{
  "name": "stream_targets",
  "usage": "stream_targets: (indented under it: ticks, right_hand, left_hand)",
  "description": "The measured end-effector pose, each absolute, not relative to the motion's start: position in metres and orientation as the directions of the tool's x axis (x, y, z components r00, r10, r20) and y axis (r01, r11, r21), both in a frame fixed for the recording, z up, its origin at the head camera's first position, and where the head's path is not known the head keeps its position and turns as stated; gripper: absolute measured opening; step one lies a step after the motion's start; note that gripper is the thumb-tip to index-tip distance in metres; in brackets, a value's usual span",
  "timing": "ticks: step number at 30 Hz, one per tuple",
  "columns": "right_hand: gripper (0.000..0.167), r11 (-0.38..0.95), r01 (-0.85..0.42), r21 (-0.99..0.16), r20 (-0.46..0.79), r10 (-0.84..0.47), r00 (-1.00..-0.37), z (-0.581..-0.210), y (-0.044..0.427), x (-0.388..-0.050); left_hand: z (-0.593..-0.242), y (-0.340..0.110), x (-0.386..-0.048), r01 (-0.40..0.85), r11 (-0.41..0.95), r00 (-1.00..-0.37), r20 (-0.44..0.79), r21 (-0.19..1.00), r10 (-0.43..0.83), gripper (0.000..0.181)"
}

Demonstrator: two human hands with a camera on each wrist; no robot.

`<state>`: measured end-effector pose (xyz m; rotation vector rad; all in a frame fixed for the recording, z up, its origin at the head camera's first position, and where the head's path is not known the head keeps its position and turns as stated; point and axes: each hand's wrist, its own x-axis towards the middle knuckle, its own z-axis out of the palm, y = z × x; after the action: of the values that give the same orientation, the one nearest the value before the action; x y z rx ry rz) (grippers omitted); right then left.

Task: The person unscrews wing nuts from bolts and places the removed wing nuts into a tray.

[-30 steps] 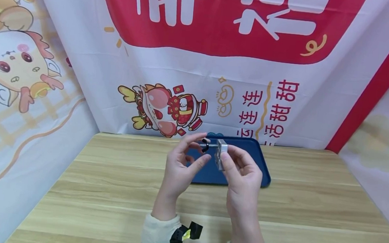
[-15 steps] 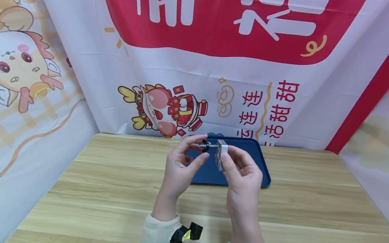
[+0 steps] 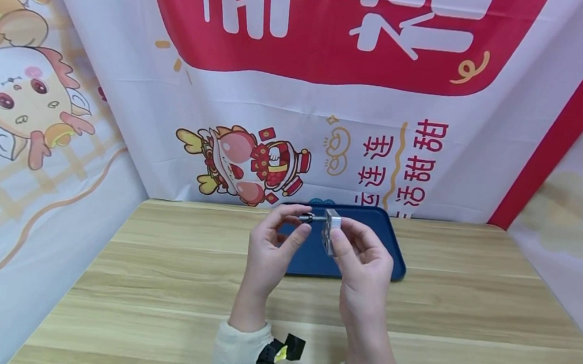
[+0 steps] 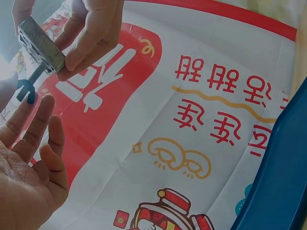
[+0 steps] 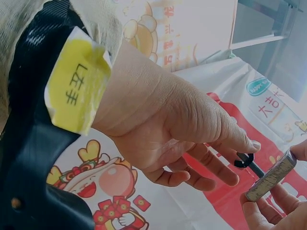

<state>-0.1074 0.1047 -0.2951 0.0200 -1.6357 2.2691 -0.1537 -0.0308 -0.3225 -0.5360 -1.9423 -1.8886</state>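
Three views: only the head view takes in the spread of the worktop (image 3: 173, 281) and most of the blue tray (image 3: 315, 263); the left wrist view picks out the thread of the bolt (image 4: 36, 74) and the prongs of the black wing nut (image 4: 31, 94); the right wrist view alone makes the lettering on the yellow tag (image 5: 76, 86) readable and adds pale metal bars (image 5: 261, 39)
Worktop: light wood grain, running left, right and to the near side of the tray
Room: white printed fabric (image 3: 257, 101), with a big red panel, hangs behind the tray
Metal block: held up against the tray in the head view, on edge; the bolt juts leftward from it, wing nut near its free end
Left hand (image 3: 269, 249): before the tray's left part; thumb and forefinger nearly closed, pinching the wing nut; other fingers loosely bent
Right hand (image 3: 367, 264): before the tray's right part; thumb and fingers grip the metal block (image 3: 330, 231)
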Motion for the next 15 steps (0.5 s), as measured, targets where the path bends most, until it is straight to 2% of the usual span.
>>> stream_targets:
  ticks: [8, 15]
  right_hand:
    - [0.022, -0.274, -0.289, -0.917, 0.215, 0.269, -0.939, -0.2962, 0.1039, -0.1083]
    - [0.021, -0.283, -0.296, -0.912, 0.221, 0.269, -0.937, -0.2967, 0.1039, -0.1086]
  left_hand:
    - [-0.3225, -0.0290, -0.1546, 0.500, -0.007, -0.866, 0.499, 0.866, -0.023, 0.018]
    - [-0.3216, -0.0264, -0.1542, 0.492, -0.046, -0.871, 0.492, 0.869, -0.013, 0.020]
